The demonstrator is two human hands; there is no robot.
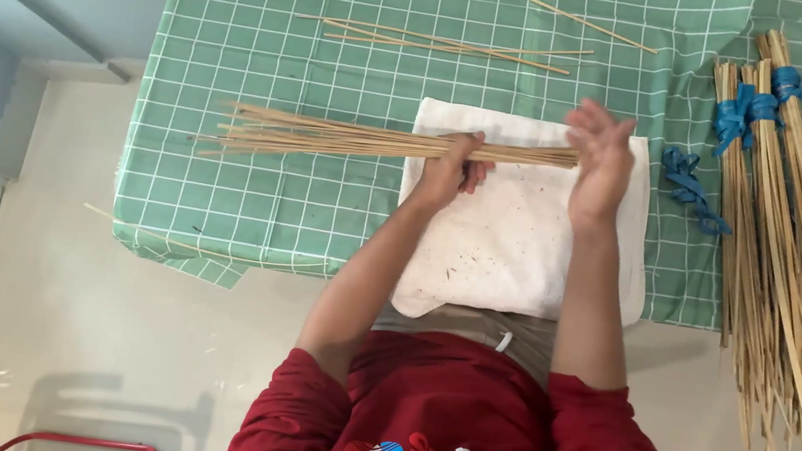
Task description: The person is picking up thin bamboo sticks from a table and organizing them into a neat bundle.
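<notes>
Held level above the white towel (520,239): one loose bundle of sticks (370,139), thin, pale and straw-coloured, running from 9 o'clock to 3 o'clock across the middle of the table. Left hand (453,166) wrapped round the bundle a little past its middle, fingers curled shut on it, thumb side up. Right hand (601,163) flat and spread, palm set against the stick ends at 3 o'clock, gripping nothing; fingers somewhat blurred.

Likely light, by the look of them: dry, slender, stiff along the length but probably easy to snap one at a time. Smooth too, so liable to slip lengthwise out of a slack grip. At 9 o'clock the ends fan apart and stand uneven; at 3 o'clock they sit flush against the palm. Best place to grasp, judging by this: near the middle, where the weight balances, with a firm all-round grip.

Counted:
- One bundle in hand; single sticks too many and too close to number.
- Loose sticks (447,43) on the green checked cloth (241,36) at 12 o'clock: about four, three lying near-parallel and one slanted further up towards 1 o'clock.
- Tied bundles (792,240) at 3 o'clock, well apart from the hands: three, as far as can be told, each bound near the top with blue ribbon (741,113).
- One spare blue ribbon (689,188) lying loose between towel and tied bundles.
- One towel, one cloth.
</notes>
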